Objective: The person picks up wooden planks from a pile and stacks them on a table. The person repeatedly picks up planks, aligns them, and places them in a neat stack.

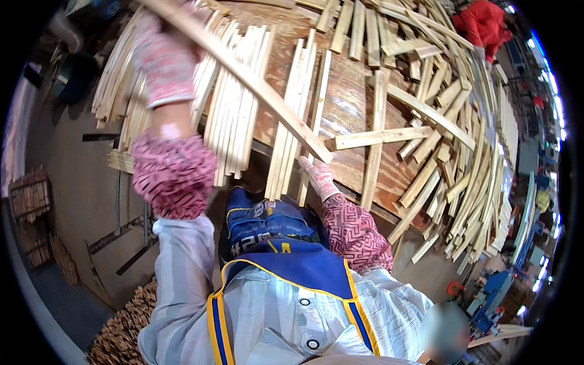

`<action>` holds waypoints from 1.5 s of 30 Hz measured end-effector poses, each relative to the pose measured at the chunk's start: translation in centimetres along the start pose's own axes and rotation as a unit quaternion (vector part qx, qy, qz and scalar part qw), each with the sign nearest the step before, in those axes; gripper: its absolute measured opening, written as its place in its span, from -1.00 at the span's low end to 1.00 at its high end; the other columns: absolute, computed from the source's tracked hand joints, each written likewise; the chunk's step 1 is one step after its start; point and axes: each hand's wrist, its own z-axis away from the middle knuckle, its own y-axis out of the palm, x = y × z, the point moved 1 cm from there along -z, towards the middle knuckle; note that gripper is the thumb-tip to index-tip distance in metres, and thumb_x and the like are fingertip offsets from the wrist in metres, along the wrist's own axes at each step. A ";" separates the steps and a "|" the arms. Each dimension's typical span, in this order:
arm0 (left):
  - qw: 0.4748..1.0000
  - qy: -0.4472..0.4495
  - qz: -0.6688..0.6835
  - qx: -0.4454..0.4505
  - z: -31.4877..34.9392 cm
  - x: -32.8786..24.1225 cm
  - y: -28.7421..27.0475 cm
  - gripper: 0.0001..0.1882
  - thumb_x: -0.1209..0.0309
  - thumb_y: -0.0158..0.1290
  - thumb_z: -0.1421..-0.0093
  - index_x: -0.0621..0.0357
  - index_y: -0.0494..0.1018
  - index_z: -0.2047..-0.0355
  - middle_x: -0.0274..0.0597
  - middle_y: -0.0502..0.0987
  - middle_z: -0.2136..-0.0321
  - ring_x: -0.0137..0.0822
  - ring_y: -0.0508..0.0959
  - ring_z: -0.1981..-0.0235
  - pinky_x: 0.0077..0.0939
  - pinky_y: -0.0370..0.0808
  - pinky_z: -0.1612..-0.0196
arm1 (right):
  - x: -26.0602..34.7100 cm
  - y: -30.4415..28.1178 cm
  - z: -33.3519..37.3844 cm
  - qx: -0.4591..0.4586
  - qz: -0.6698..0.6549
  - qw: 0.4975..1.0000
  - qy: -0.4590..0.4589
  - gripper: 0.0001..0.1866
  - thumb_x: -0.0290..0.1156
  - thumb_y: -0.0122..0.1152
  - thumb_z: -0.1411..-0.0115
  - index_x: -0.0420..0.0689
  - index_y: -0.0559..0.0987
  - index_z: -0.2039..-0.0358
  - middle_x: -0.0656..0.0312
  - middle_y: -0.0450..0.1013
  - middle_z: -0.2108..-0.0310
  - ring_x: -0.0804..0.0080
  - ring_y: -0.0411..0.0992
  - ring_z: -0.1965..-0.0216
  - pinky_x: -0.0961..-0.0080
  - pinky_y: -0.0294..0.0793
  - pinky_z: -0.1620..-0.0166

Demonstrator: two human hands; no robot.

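Toward eleven o'clock, the gloved left hand [164, 66] grips a long wooden strip [255, 84] slanting toward centre; the gloved right hand [321, 177] is beside its lower end, its hold impossible to tell. Aligned slats [236, 118] lie at eleven, a loose heap [429, 147] around two-thirty.

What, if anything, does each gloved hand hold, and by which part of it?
The left hand holds a long wooden slat toward its upper-left end. The right hand is by the slat's lower end; whether it grips cannot be told.
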 end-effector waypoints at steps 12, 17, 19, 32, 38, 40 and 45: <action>0.950 0.059 0.040 -0.305 29.0 -15.8 -28.2 -0.44 0.23 0.15 -0.22 0.05 0.30 -0.20 -0.42 0.35 0.49 -0.48 0.19 0.57 -0.61 0.22 0.41 | 0.8 3.3 -1.9 -0.091 0.030 0.995 -0.016 -0.43 0.02 0.01 -0.30 -0.26 0.55 0.01 -0.04 0.52 0.06 0.14 0.49 0.08 0.31 0.40 -0.03; 0.893 -0.068 -0.063 -0.440 35.4 -18.4 -39.5 -0.30 0.36 0.17 -0.19 0.09 0.14 -0.30 -0.29 0.42 0.23 -0.40 0.41 0.30 -0.51 0.43 0.21 | -0.7 3.7 -2.7 -0.163 0.105 0.980 0.050 -0.24 0.16 -0.20 -0.33 -0.33 0.37 -0.17 -0.10 0.44 -0.06 0.11 0.47 -0.01 0.36 0.43 -0.06; 0.807 -0.071 -0.224 -0.541 35.2 -18.3 -45.3 -0.23 0.44 0.17 -0.17 0.11 0.07 -0.34 -0.21 0.43 0.07 -0.36 0.47 0.18 -0.48 0.50 0.13 | -2.1 3.4 -3.2 -0.204 0.143 0.965 0.080 -0.40 -0.10 -0.32 -0.44 -0.35 0.27 -0.24 -0.12 0.32 -0.17 0.12 0.33 -0.15 0.39 0.31 -0.19; 0.676 -0.307 -0.398 -0.539 22.6 -12.1 -81.5 -0.37 0.30 -0.04 -0.18 0.05 0.14 -0.28 0.02 0.52 0.15 -0.09 0.62 0.37 -0.28 0.60 0.43 | -0.4 5.2 -2.0 -0.241 0.397 0.882 0.080 -0.49 -0.36 -0.43 -0.42 -0.24 0.12 -0.34 0.16 0.19 -0.30 0.23 0.18 -0.28 0.39 -0.01 -0.37; 0.530 -0.330 -0.737 -0.260 25.6 -14.6 -79.4 -0.53 0.13 -0.20 -0.30 0.17 0.39 -0.06 0.07 0.45 -0.05 0.03 0.48 -0.03 -0.12 0.39 -0.07 | -1.5 4.3 -0.2 -0.177 0.194 0.965 0.024 -0.51 -0.25 -0.23 -0.40 -0.23 0.25 -0.26 0.00 0.32 -0.16 0.15 0.34 -0.14 0.32 0.35 -0.19; 0.689 -0.254 -0.513 -0.444 27.2 -15.5 -77.5 -0.40 0.00 -0.07 -0.23 0.21 0.38 -0.10 0.06 0.44 -0.11 0.02 0.48 -0.06 -0.18 0.38 -0.08 | -1.5 2.6 0.2 -0.193 0.259 0.946 0.041 -0.52 -0.26 -0.18 -0.38 -0.21 0.27 -0.24 -0.03 0.36 -0.12 0.14 0.36 -0.13 0.34 0.35 -0.18; 0.466 -0.145 -0.764 -0.421 25.7 -21.3 -61.7 -0.27 0.02 -0.03 -0.20 0.30 0.24 -0.24 0.27 0.35 -0.15 0.09 0.35 -0.16 -0.26 0.22 -0.22 | 3.2 6.0 0.0 -0.278 0.188 0.942 -0.003 -0.51 -0.06 -0.03 -0.31 -0.19 0.46 -0.05 0.00 0.47 0.05 0.18 0.43 0.04 0.30 0.37 -0.01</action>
